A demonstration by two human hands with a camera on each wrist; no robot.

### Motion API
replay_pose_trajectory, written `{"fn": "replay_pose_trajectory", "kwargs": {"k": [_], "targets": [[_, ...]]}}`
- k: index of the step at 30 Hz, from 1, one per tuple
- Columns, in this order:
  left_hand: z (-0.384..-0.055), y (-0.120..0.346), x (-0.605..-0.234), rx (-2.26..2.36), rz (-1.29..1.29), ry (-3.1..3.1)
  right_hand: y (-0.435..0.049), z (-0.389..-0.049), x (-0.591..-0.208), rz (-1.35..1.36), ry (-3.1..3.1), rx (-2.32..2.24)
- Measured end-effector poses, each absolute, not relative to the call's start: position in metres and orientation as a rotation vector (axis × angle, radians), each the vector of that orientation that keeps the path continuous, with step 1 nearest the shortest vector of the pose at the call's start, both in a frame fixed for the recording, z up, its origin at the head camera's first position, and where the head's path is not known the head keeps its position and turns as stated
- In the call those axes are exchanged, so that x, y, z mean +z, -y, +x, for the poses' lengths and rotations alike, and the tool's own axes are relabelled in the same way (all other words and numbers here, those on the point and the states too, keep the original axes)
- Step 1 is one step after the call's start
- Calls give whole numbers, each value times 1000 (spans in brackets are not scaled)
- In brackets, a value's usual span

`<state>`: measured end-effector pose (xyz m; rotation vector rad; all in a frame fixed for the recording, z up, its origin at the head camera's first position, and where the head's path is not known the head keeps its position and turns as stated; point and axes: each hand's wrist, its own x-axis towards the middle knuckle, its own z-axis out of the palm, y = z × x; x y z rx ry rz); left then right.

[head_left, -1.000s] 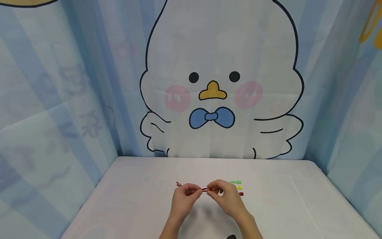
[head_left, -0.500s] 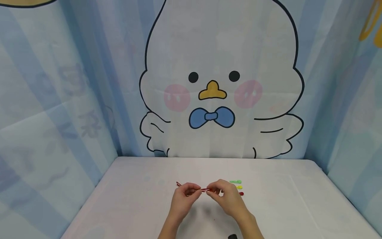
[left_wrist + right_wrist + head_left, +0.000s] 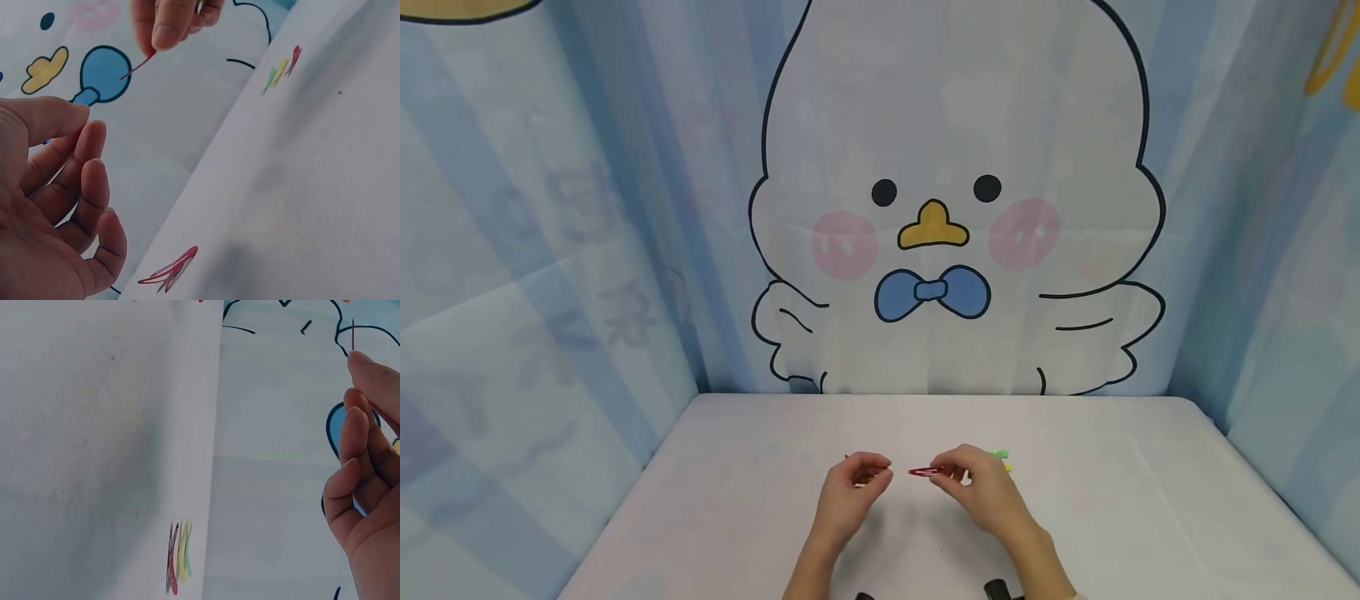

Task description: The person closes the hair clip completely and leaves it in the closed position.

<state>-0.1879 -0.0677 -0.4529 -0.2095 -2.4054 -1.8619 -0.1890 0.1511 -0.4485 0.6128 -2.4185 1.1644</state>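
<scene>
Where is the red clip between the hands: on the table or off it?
Off the table: both wrist views show the right hand pinching the red clip midair.

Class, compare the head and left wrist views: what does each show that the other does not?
Only the head view: two dark objects at its bottom edge.
Only the left wrist view: the red clip lying beside the yellow clip.
Both: the left hand, the right hand, its held clip, the yellow clip, the green clip and the printed bow tie.

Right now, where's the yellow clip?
In the right wrist view, the yellow clip lies on the table, left of the right hand, between a red clip and a green clip.
</scene>
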Motion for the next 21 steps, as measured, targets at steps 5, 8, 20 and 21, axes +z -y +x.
{"fn": "replay_pose_trajectory", "kwargs": {"k": [5, 8, 20, 21], "targets": [[-194, 77, -455, -1847, -201, 2422, -158, -191, -448, 587, 2469, 1149], [-198, 84, -458, -1845, -206, 2420, -162, -192, -449, 583, 2496, 1148], [-210, 111, -468, -1752, -92, 2468, -188, -196, -452, 443, 2664, 1129], [-211, 113, -468, -1744, -87, 2470, -190, -196, -451, 430, 2676, 1128]]}}
